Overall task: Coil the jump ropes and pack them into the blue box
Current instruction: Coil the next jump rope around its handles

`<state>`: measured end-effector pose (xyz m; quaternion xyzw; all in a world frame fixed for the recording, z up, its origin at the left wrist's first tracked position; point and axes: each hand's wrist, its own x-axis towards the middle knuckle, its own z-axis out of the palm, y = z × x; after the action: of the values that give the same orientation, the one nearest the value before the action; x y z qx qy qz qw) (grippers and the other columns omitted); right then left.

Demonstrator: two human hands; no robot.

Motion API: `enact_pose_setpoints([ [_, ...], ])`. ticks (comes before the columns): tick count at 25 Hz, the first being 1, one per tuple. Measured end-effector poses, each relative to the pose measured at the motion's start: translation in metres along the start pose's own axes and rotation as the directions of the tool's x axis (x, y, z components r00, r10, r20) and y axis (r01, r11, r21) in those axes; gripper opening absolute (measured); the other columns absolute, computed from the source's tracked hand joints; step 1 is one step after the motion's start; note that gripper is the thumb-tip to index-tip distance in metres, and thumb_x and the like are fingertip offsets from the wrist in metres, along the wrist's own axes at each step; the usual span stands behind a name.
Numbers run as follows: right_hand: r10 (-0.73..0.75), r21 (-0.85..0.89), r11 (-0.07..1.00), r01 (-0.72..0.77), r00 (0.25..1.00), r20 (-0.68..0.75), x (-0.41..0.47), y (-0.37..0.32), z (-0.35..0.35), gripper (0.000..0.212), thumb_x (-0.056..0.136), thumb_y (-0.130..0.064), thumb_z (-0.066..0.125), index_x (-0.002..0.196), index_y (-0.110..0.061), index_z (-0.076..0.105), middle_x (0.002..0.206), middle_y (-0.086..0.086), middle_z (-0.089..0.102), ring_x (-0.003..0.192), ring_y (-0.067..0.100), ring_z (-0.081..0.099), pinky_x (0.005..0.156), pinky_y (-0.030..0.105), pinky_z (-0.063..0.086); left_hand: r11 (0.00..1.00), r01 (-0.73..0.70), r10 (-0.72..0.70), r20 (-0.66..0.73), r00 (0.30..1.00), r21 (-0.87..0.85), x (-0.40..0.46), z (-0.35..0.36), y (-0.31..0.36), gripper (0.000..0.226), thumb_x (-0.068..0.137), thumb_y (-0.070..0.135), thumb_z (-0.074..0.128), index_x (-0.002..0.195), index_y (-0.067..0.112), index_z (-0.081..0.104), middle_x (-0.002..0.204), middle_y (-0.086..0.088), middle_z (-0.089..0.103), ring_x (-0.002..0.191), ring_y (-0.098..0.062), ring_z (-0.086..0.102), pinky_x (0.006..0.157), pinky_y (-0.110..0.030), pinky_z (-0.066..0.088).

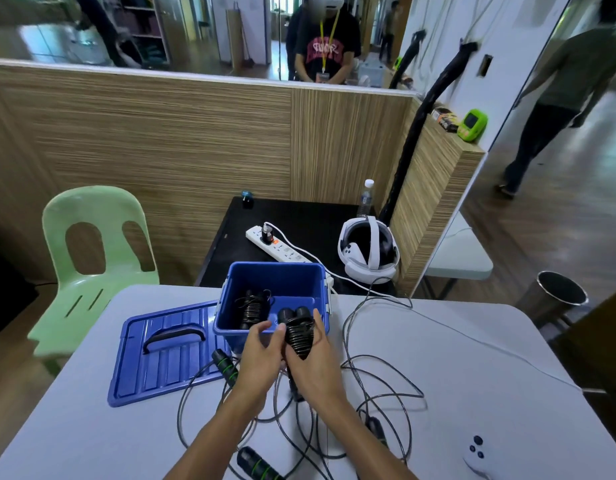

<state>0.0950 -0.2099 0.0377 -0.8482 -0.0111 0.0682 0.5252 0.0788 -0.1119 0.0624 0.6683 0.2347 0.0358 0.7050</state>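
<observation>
Nearest me, a black handle with green rings [258,465] lies on the grey bench [472,375], cut off by the bottom edge, amid loose loops of cable [386,396] from the uncoiled ropes. I see both hands raised just in front of the blue box [230,299]. My right hand [317,362] grasps a coiled jump rope [297,332], fingers curled round its lower end; the bundle's long axis stands nearly upright, tilted slightly away, with its two handle caps pointing up toward the box rim. My left hand [258,355] steadies it with thumb and fingertips pinching the bundle's left side. The lower tip of the bundle is hidden behind my palms.

Inside the box a second coiled rope [252,310] leans against the left wall, handles pointing up; its bottom end is hidden by the near wall. Another green-ringed handle [226,366] lies just beside the blue lid [154,368], which lies flat, left of the box. One more handle [376,429] near my right forearm is blurred. At the lower right a white controller [474,457] is partly cropped.
</observation>
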Motion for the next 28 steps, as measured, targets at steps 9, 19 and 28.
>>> enact_pose_setpoints([
  [9, 0.030, -0.039, 0.999, -0.024, 0.988, 0.154, 0.034, -0.008, 0.021, 0.099, 0.090, -0.035, 0.065, 0.156, -0.031, -0.009, 0.136, 0.001, 0.042, 0.105, 0.010, 0.058, 0.072, 0.011, 0.047, 0.996, 0.063, -0.063, 0.001, 0.998, 0.066, 0.050, -0.002, -0.001, 0.028, 0.098, 0.031, 0.052, 0.117, 0.012, 0.058, 0.104, -0.005, 0.069, 0.097, -0.016, 0.066, 0.078, -0.028, 0.054],
  [19, 0.128, -0.074, 0.990, -0.123, 0.989, 0.069, 0.114, -0.032, 0.065, 0.098, 0.093, -0.034, 0.063, 0.155, -0.028, -0.013, 0.140, 0.005, 0.038, 0.112, 0.016, 0.053, 0.094, 0.030, 0.049, 0.814, -0.275, 0.205, 0.191, 0.960, 0.511, 0.153, -0.038, -0.005, 0.042, 0.104, 0.037, 0.032, 0.139, 0.020, 0.048, 0.140, -0.001, 0.051, 0.133, -0.015, 0.043, 0.110, -0.023, 0.030],
  [28, 0.355, -0.215, 0.922, -0.323, 0.925, 0.133, 0.168, 0.001, 0.095, 0.106, 0.089, -0.033, 0.069, 0.156, -0.024, -0.012, 0.155, 0.016, 0.026, 0.139, 0.028, 0.034, 0.110, 0.039, 0.035, 0.082, -0.358, 0.395, 0.299, 0.869, 0.930, 0.222, -0.072, -0.047, 0.062, 0.100, 0.045, 0.017, 0.151, 0.011, 0.024, 0.161, -0.015, 0.006, 0.149, -0.029, -0.002, 0.119, -0.049, 0.009],
])
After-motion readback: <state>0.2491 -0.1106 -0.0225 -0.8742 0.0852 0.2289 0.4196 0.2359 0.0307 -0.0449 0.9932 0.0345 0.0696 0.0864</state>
